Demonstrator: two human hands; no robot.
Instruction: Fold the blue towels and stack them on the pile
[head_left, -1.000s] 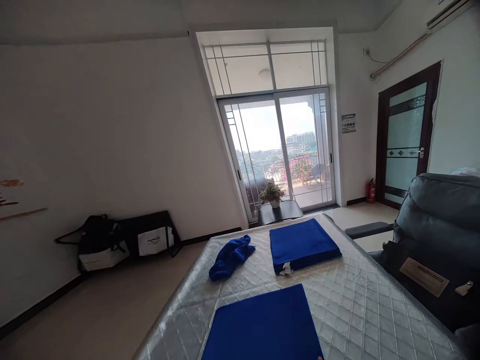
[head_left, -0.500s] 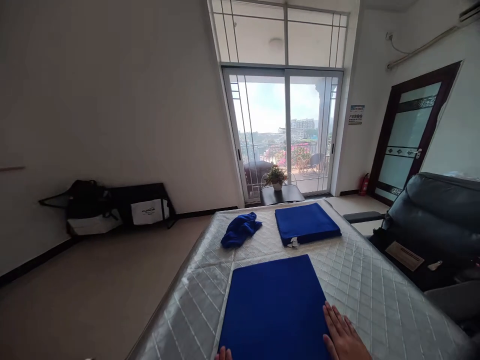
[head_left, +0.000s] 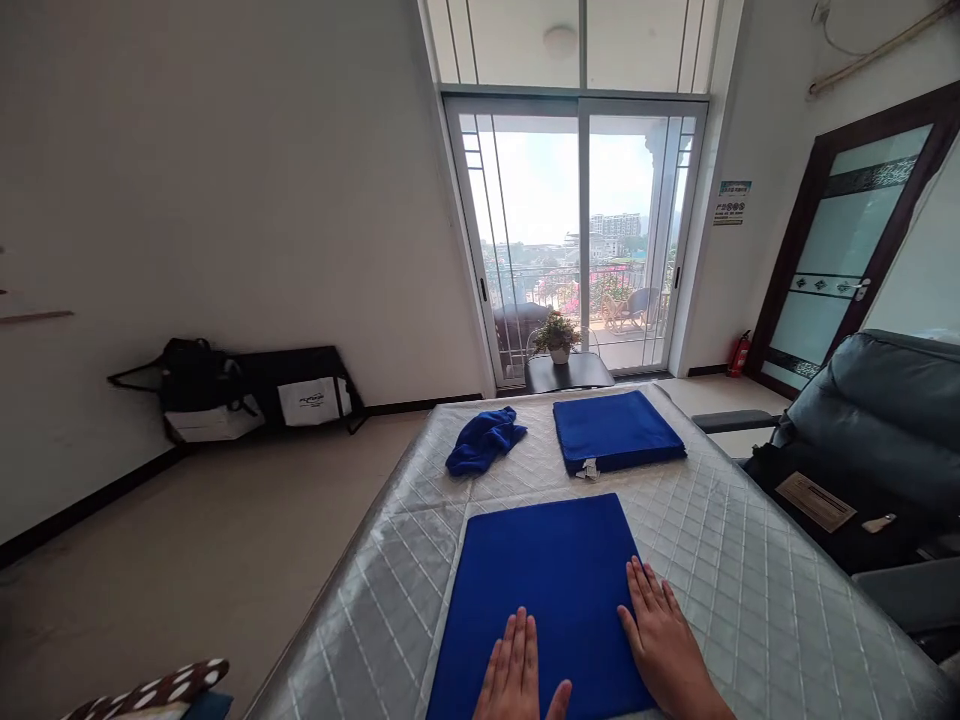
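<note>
The flat blue folded cloth [head_left: 547, 580] lies at the near end of the mattress [head_left: 750, 600], a neat soft rectangle with a matte, towel-like nap. Both hands rest on its near half: the left hand [head_left: 514, 680] near the middle, the right hand [head_left: 664, 650] at the right edge with its outer fingers spilling onto the mattress. Each grip is released, palms down and fingers spread, grasping nothing.

The mattress cover is silvery, diamond-quilted and looks slick. As I judge it, a sideways push from the palms could slide the whole cloth over that sheen or shear its layers out of line. Uneven pressure might raise a ridge between the 2 hands.

Farther off lies a second folded blue cloth [head_left: 616, 430], thicker, with a white tag [head_left: 587, 468] at its near edge. Left of it sits a crumpled blue cloth [head_left: 484, 440], loose and lumpy. To the right stands a dark, smooth padded recliner [head_left: 885, 430]. Beyond the far end, a potted plant [head_left: 557, 338] sits on a small dark table [head_left: 568, 372].
</note>
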